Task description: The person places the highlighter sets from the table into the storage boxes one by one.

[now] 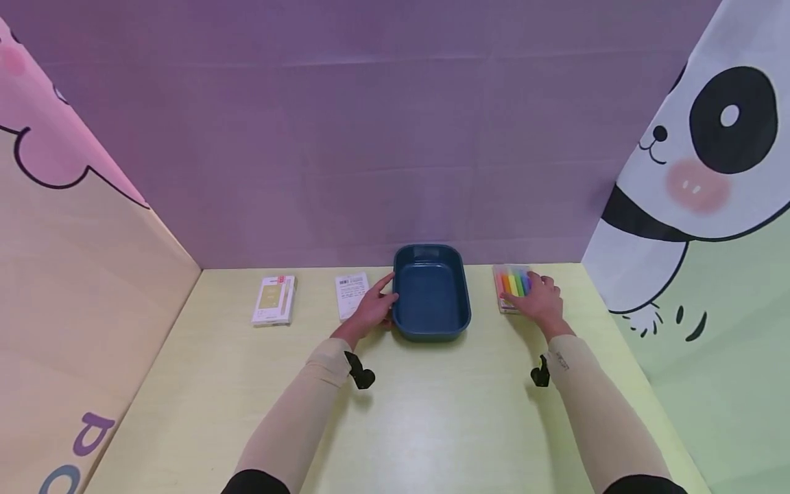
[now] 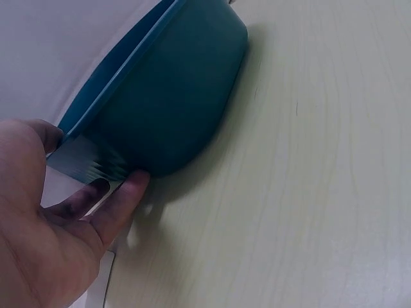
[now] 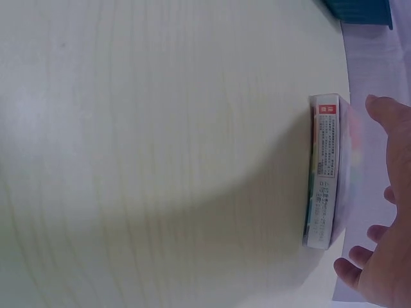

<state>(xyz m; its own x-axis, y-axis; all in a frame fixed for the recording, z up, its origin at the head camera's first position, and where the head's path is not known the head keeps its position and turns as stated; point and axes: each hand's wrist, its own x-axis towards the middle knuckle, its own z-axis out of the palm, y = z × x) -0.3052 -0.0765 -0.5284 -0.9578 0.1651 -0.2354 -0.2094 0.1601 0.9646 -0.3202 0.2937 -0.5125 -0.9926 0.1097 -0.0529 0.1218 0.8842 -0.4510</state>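
Observation:
My left hand [image 1: 372, 310] is at the left side of a dark blue rectangular basin [image 1: 432, 336]. In the left wrist view, its spread fingers [image 2: 122, 208] touch the basin's outer wall low down, and another digit lies at the rim. My right hand [image 1: 543, 302] hovers over a flat box of rainbow-coloured sticks [image 1: 511, 283], thumb on the left and fingers on the right. In the right wrist view, the thumb and fingertips stand apart around the box [image 3: 326, 173], whose printed side faces the camera. What kind of sticks they are cannot be made out.
A white card or box with printed text [image 1: 352, 291] lies just left of my left hand. Farther left lies a white box with a gold panel [image 1: 273, 300]. The pale wooden table [image 1: 432, 425] meets a purple cloth wall [image 1: 345, 171] behind, with printed panels at both sides.

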